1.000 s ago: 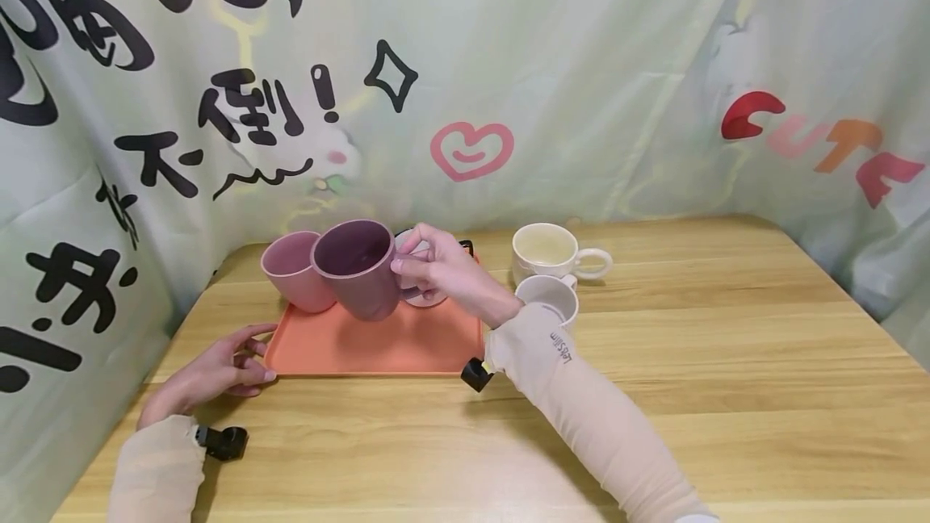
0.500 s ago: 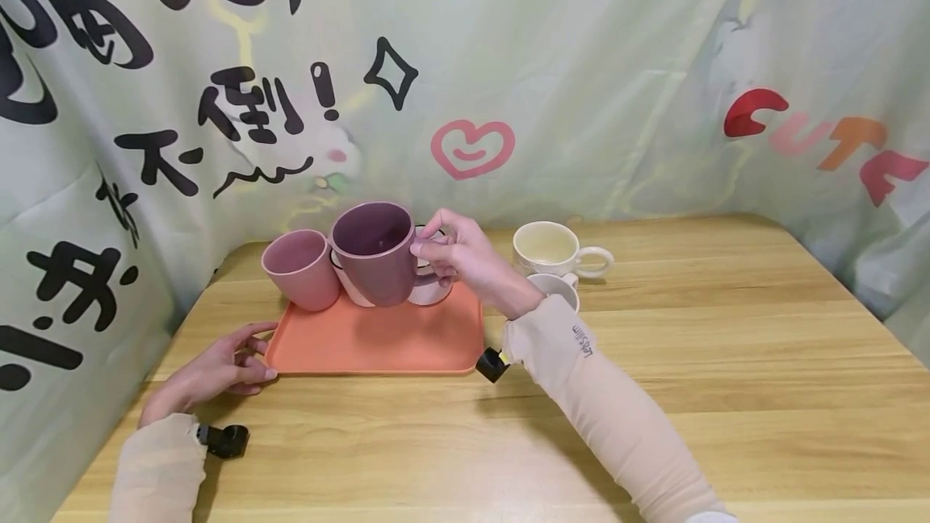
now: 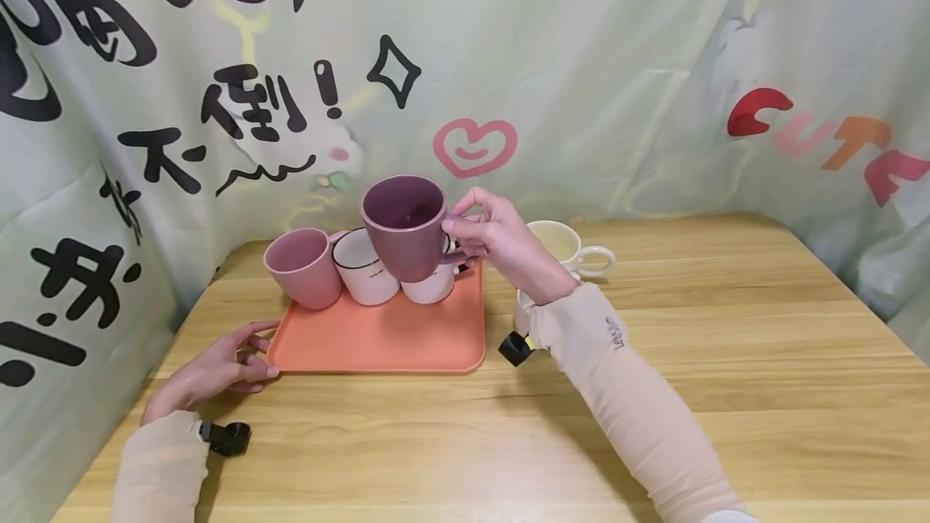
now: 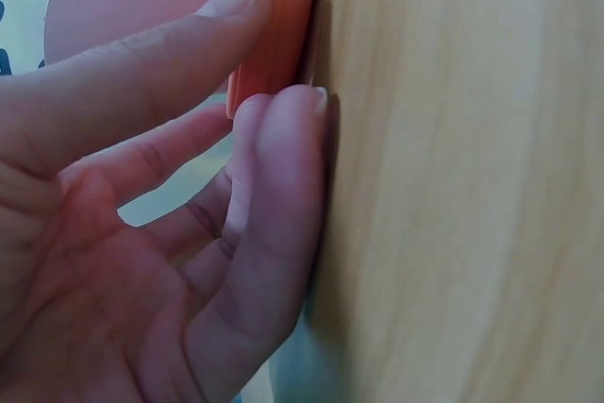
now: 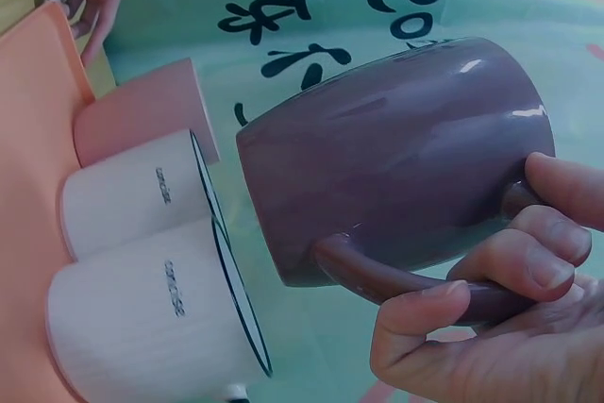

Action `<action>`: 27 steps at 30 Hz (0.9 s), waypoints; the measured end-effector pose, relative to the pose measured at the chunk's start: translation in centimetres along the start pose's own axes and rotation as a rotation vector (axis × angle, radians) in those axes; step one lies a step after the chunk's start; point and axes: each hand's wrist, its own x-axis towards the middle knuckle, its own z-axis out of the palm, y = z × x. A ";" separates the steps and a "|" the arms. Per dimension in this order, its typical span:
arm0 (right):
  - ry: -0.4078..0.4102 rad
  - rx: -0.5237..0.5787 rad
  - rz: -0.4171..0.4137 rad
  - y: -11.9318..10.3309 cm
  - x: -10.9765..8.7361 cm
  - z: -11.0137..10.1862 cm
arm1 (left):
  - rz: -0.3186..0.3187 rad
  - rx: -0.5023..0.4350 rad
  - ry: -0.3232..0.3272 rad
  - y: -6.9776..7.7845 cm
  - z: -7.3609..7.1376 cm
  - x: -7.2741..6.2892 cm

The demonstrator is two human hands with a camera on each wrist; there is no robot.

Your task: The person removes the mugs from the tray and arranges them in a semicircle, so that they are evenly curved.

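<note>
My right hand (image 3: 501, 236) grips a purple mug (image 3: 410, 253) by its handle and holds it raised above the back right of an orange tray (image 3: 378, 345). In the right wrist view, the fingers curl round the handle of the purple mug (image 5: 406, 158). My left hand (image 3: 228, 361) holds the tray's left edge near the front corner, thumb against the tray wall (image 4: 278, 35). Along the tray's back stand a pink mug (image 3: 305, 273), a white dark-rimmed mug (image 3: 366, 273) and another white mug (image 3: 429, 287), partly hidden by the purple one.
Right of the tray on the wooden table (image 3: 690, 345) stands a cream mug (image 3: 559, 240) with a ring handle. A white mug (image 3: 525, 309) in front of it is mostly hidden by my right forearm. A printed curtain (image 3: 581, 103) hangs behind the table.
My right hand has carried the purple mug up, back and to the right, uncovering the white dark-rimmed mug. The left hand has stayed at the tray's edge.
</note>
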 end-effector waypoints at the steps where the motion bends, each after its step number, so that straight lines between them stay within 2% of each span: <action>1: 0.007 -0.002 0.001 -0.1 0.0 -0.2 | 0.001 -0.001 0.000 0.0 0.0 0.1; 14: 0.060 -0.059 0.020 -0.9 -0.9 -2.4 | 0.014 -0.002 -0.008 0.0 0.0 0.0; 27: 0.111 -0.061 0.011 -1.4 -1.4 -4.6 | 0.021 -0.014 -0.016 0.0 -0.1 0.0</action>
